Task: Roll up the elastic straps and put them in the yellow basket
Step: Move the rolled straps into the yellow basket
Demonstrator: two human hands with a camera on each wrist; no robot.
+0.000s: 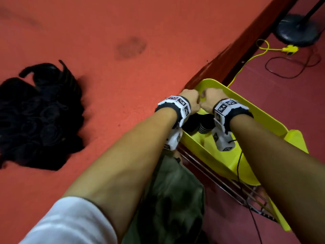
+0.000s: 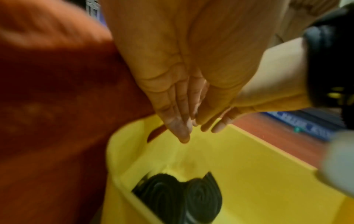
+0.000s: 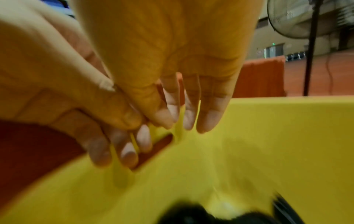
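The yellow basket (image 1: 260, 118) stands just off the red table's right edge. Both my hands hover together over its far end. In the wrist views the left hand (image 2: 178, 121) and the right hand (image 3: 191, 109) have straight fingers pointing down and hold nothing. They touch side by side. Below them two black rolled straps (image 2: 178, 197) lie on the basket floor, partly hidden by my wrists in the head view (image 1: 202, 127). A loose pile of black elastic straps (image 1: 40, 117) lies on the table at the far left.
The red table top (image 1: 131, 76) ends at a dark edge (image 1: 237, 50) by the basket. The basket sits on a metal wire rack (image 1: 237, 189). On the floor beyond are a fan base (image 1: 297, 30), a yellow power strip (image 1: 290, 49) and cables.
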